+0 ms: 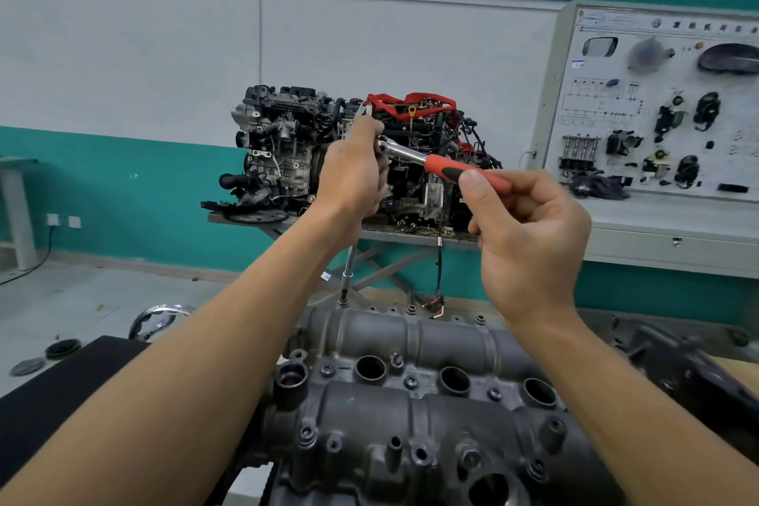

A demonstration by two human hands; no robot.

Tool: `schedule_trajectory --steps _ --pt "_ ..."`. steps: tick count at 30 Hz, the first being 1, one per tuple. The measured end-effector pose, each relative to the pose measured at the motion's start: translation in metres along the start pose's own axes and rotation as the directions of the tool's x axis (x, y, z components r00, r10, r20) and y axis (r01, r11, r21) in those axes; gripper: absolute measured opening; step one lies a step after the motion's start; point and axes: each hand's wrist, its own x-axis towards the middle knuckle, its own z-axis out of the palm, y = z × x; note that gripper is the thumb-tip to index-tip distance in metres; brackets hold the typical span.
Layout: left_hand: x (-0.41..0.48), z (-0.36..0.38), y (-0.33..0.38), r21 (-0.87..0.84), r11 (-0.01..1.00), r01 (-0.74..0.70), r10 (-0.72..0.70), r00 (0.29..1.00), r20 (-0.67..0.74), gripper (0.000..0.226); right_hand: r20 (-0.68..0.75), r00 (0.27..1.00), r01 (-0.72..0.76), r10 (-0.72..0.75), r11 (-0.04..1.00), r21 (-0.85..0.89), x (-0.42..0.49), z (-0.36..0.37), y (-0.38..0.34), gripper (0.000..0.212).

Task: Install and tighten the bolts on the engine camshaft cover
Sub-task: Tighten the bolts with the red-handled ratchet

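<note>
The grey camshaft cover [415, 415] lies in front of me, with three round plug wells and several bolts [411, 381] seated along its ribs. A ratchet wrench [439, 164] with a red and black handle is raised above it. A long extension bar [349, 271] runs down from the ratchet head to a bolt at the cover's far edge. My left hand [353, 177] grips the ratchet head and the top of the extension. My right hand [530, 234] pinches the end of the red handle.
A complete engine [287, 144] with red parts stands on a metal stand behind. At right, a white training board [665, 103] carries mounted car parts. A chrome ring [160, 316] and black caps [61, 349] lie on the floor at left. Dark engine parts [677, 366] sit at right.
</note>
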Motion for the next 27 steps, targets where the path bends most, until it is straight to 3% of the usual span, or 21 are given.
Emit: schedule_trajectory --steps 9,12,16,19,23,27 --pt "-0.005 -0.002 0.005 -0.006 1.000 -0.025 0.025 0.999 -0.046 0.049 0.100 0.995 0.008 -0.008 1.000 -0.003 0.006 0.000 -0.006 0.010" --pt "-0.008 -0.002 0.005 0.059 0.995 -0.087 0.092 0.990 -0.103 0.046 0.099 0.987 -0.126 0.127 0.992 -0.008 0.019 0.000 0.000 0.005" --pt "-0.009 0.002 0.023 0.141 0.980 -0.138 0.149 0.986 -0.072 0.045 0.077 0.969 -0.235 0.235 0.972 -0.003 0.031 0.003 0.002 0.007" --pt "-0.014 0.003 0.035 0.103 0.989 -0.109 0.112 0.994 -0.020 0.054 0.077 0.970 -0.238 0.233 0.969 0.063 0.031 0.003 -0.007 0.008" --pt "-0.045 -0.010 0.037 -0.041 0.999 0.031 -0.028 0.997 0.076 0.057 0.134 0.971 -0.213 0.199 0.973 0.095 0.010 -0.009 -0.028 0.008" --pt "-0.083 -0.021 0.043 -0.073 0.996 0.041 -0.033 0.994 0.108 0.054 0.239 0.953 -0.215 0.187 0.972 0.095 -0.016 -0.021 -0.051 0.017"
